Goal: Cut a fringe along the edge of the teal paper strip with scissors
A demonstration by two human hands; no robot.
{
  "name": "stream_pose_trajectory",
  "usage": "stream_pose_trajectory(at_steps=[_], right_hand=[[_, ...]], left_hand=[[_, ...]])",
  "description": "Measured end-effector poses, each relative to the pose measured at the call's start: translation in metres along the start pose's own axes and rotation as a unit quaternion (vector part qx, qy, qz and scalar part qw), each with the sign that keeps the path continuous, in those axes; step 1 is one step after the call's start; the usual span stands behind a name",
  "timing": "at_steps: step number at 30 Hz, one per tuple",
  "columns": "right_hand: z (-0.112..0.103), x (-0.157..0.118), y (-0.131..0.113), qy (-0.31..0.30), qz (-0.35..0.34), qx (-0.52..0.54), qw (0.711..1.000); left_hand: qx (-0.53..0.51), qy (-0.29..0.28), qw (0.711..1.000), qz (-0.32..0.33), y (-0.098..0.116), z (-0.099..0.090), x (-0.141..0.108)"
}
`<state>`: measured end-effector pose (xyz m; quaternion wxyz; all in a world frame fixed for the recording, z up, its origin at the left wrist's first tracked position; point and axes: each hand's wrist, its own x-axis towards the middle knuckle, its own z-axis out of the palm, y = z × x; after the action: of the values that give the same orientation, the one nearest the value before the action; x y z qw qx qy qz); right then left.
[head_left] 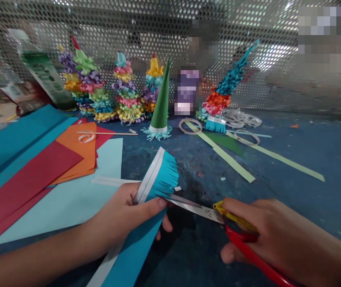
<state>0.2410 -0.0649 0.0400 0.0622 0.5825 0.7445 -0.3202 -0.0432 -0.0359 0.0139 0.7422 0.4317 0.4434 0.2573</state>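
My left hand (128,213) pinches a long blue paper strip (142,243) between thumb and fingers. White tape runs along the strip's left edge, and its far end is cut into a fringe that curls to the right. In my right hand (266,227) is a pair of scissors (200,209) with red and yellow handles. The blade tips meet the strip's right edge, just beyond my left thumb. A green paper cone (160,99) with a light blue fringe round its base stands upright beyond the strip.
Blue, red, orange and pale blue paper sheets (77,207) lie at the left. Several fringed colourful cones (127,91) line the back, near a tilted bottle (42,67). Tape rolls (191,126) and light green strips (233,161) lie right of centre. A perforated metal panel (110,28) stands behind.
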Motion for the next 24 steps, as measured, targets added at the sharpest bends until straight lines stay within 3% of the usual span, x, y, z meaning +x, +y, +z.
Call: stream_pose_trajectory(at_steps=[6, 14, 20, 24], right_hand=[[-0.003, -0.006, -0.008, -0.026, 0.047, -0.033, 0.998], [-0.008, -0.002, -0.016, -0.050, 0.089, 0.001, 0.995], [-0.009, -0.005, -0.020, -0.065, 0.091, 0.020, 0.994], [-0.005, -0.005, -0.016, -0.032, 0.053, 0.010, 0.998]], left_hand=[[0.044, 0.036, 0.998, 0.010, 0.001, 0.000, -0.004], [0.053, 0.055, 0.997, 0.015, 0.000, 0.000, -0.005], [0.050, 0.060, 0.997, 0.011, -0.003, -0.003, -0.005], [0.057, 0.054, 0.997, 0.009, -0.003, -0.003, -0.005]])
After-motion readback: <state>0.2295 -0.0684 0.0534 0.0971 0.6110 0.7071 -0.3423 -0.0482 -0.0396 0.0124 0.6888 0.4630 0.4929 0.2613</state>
